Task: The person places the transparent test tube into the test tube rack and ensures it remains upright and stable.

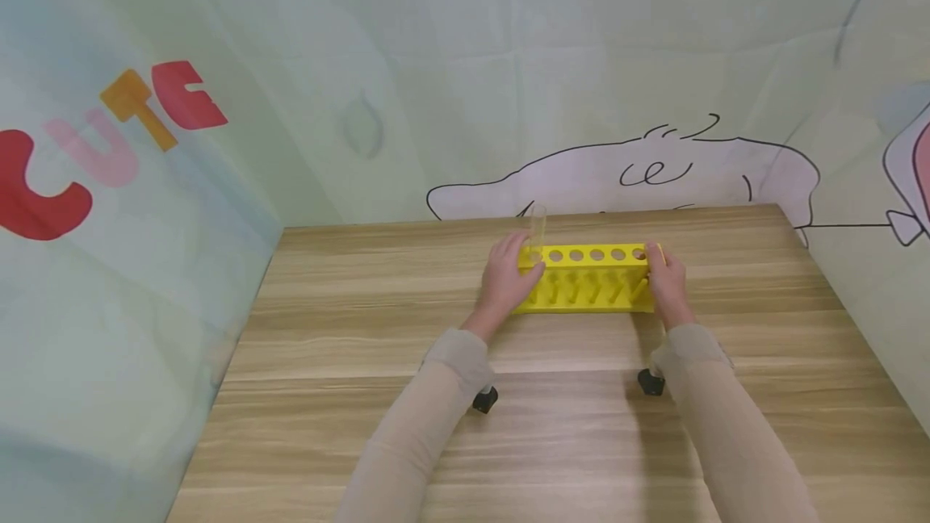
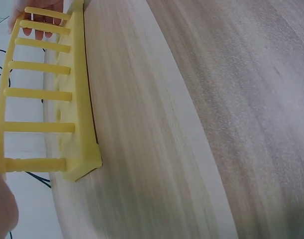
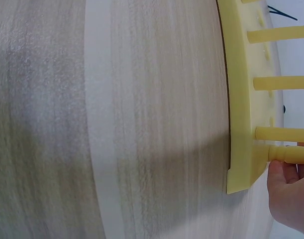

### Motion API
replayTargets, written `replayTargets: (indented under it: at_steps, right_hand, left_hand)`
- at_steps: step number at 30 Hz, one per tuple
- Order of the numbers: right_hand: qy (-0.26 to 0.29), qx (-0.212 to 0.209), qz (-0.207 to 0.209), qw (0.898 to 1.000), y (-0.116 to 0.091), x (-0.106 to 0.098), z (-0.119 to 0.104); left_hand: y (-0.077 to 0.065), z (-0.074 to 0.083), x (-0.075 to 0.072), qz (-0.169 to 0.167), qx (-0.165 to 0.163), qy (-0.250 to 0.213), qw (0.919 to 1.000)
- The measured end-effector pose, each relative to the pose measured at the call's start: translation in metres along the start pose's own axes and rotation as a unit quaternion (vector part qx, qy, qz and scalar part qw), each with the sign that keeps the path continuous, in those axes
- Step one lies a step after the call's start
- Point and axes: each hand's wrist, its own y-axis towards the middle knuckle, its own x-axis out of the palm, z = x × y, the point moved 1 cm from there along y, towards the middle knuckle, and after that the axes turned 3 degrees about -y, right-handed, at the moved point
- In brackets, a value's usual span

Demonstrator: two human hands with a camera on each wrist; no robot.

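Observation:
A yellow test tube rack (image 1: 596,310) stands upright on the wooden table, with a row of round holes in its top plate and upright pegs below. A clear test tube (image 1: 538,224) rises from its leftmost hole. My left hand (image 1: 507,274) grips the rack's left end, thumb across the front and fingers behind, close beside the tube. At the other end, my right hand (image 1: 668,285) holds the rack by its corner. In the right wrist view the right thumb and fingers (image 3: 290,174) lie round the end post. The left wrist view shows the left thumb only partly.
Wood-grain table (image 1: 349,305) surface extends on both sides of the rack and in front of it. A printed cloth backdrop (image 1: 407,103) hangs behind and along the sides. Small black pieces (image 1: 485,399) sit under both wrists.

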Motion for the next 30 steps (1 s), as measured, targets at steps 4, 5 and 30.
replayTargets:
  at_steps: [4, 5, 30]
  right_hand:
    - [-0.005, 0.004, -0.001, 1.0, -0.001, 0.0, 0.0]
    - [-0.006, 0.005, -0.001, 1.0, -0.001, 0.0, 0.0]
    - [0.01, 0.011, 0.002, 1.0, 0.001, -0.001, -0.001]
  left_hand:
    - [-0.001, -0.004, 0.002, -0.006, -0.001, 0.004, 1.0]
    - [-0.002, -0.004, 0.002, -0.008, -0.002, 0.005, 1.0]
    - [-0.015, -0.025, 0.006, -0.024, -0.046, -0.034, 0.998]
